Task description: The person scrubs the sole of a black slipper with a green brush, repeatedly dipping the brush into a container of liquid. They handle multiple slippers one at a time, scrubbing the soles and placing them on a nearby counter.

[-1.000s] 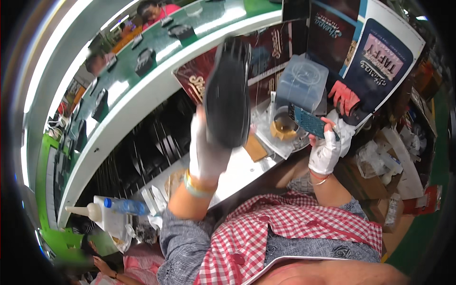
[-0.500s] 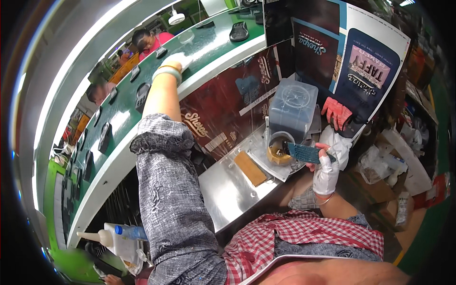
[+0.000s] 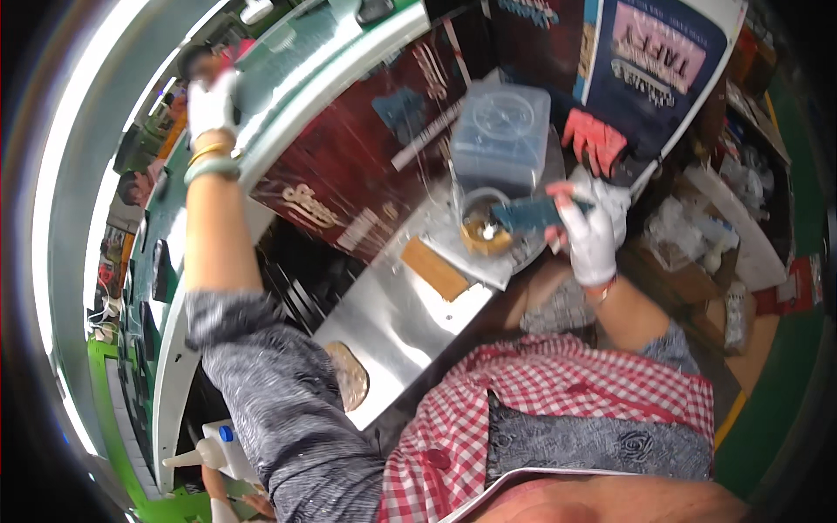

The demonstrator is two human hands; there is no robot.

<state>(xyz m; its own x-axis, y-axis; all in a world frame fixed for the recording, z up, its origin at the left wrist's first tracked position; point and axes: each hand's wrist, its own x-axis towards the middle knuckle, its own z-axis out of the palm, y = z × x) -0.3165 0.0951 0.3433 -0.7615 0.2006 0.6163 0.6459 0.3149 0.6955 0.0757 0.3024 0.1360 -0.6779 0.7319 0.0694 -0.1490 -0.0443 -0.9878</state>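
My left hand (image 3: 212, 103), white-gloved with bangles at the wrist, reaches out over the green worktop (image 3: 288, 61) at the far left. Its fingers are blurred, so whether they hold anything does not show. My right hand (image 3: 591, 240), in a white glove with bare fingertips, grips a flat dark teal strip (image 3: 527, 214). The strip's left end hangs over the rim of a small round pot (image 3: 485, 237) wrapped in yellowish tape. A brown rectangular block (image 3: 434, 269) lies on the metal tray (image 3: 392, 322) in front of the pot.
Behind the pot stands a clear lidded plastic box (image 3: 500, 135). A red glove (image 3: 595, 141) hangs beside it against printed boards. Dark sole-shaped pieces (image 3: 159, 270) lie along the worktop. A white nozzle bottle (image 3: 209, 451) stands lower left, cartons (image 3: 697, 296) at right. Other people are beyond the worktop.
The whole view has shifted, with the bench things now higher and further left. My left arm has swung left along the worktop. My right hand keeps the teal strip by the pot.
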